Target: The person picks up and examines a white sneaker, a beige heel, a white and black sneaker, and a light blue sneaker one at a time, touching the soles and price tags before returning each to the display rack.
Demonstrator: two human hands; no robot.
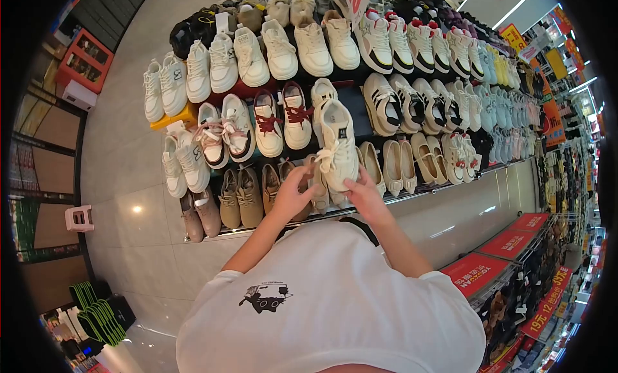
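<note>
Closest to the camera is the person's own white T-shirt [335,302], which fills the lower middle of the view and carries a small black printed figure. Two bare forearms reach forward from it toward a sloping shoe display [412,196].

The left hand [293,189] and the right hand [364,194] sit close together, each closed around the lower end of one cream lace-up sneaker [337,144]. The left hand grips it from the left side and the right hand from the right, with fingers curled against the sole edge. The sneaker is held upright, toe pointing away, in front of the lowest row of the display, above the edge of the rack.

Just left of the hands, on that lowest row, stand brown and tan suede shoes [239,196]. To the right lies a row of beige flat slip-ons [393,167]. One row up, white sneakers with dark red laces [282,118] stand beside white and pink pairs. Further up is a row of plain white and cream sneakers [283,47], and to the right are white sneakers with black stripes [412,102].

At the far right the display runs on into pale blue and pink pairs. Red price signs [508,244] line a lower rack on the right. On the left, a pale tiled floor [122,180] holds a small white step stool [79,218].
</note>
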